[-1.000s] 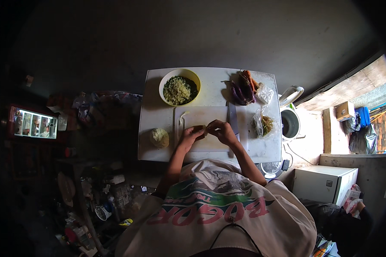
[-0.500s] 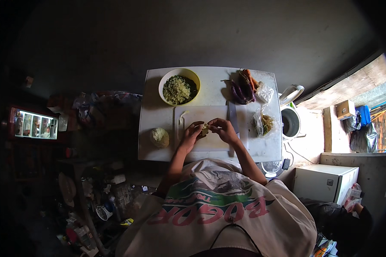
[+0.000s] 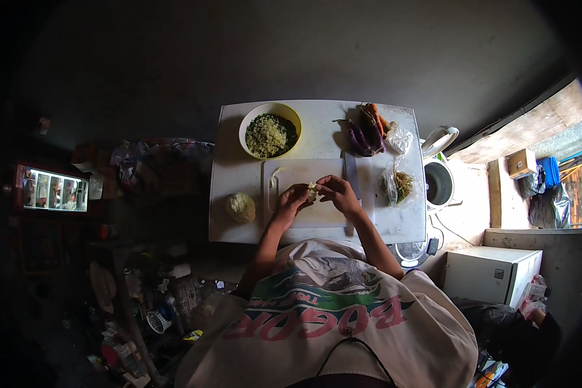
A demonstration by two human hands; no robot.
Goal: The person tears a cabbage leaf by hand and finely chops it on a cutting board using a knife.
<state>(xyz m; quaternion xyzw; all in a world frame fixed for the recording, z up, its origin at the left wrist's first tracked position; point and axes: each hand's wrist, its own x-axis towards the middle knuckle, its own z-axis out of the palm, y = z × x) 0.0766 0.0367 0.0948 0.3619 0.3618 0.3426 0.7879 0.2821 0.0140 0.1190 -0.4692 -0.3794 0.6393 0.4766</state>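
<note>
Above a white cutting board (image 3: 304, 220), both hands meet around a small pale yellow-green vegetable piece (image 3: 312, 191), perhaps cabbage. My left hand (image 3: 293, 200) grips it from the left, fingers curled. From the right, my right hand (image 3: 338, 194) pinches it between thumb and fingers. On the board's left part lies a thin pale strip (image 3: 276, 174) of vegetable. A knife (image 3: 350, 171) rests along the board's right side, its lower part partly hidden by my right arm. Left of the board sits a round pale green cabbage (image 3: 240, 207).
A yellow-rimmed bowl (image 3: 244, 132) of chopped greens and pale bits stands at the table's far left. Purple eggplants (image 3: 365, 139), carrots (image 3: 372, 116) and a white plastic bundle (image 3: 399, 138) lie far right. Nearer is a clear bag of vegetables (image 3: 399, 186). A pot (image 3: 438, 184) stands beyond the table's right edge.
Both hands have shifted slightly, and the pale piece between them has turned and shows more. The bowl, cabbage, knife and other vegetables have stayed in place.
</note>
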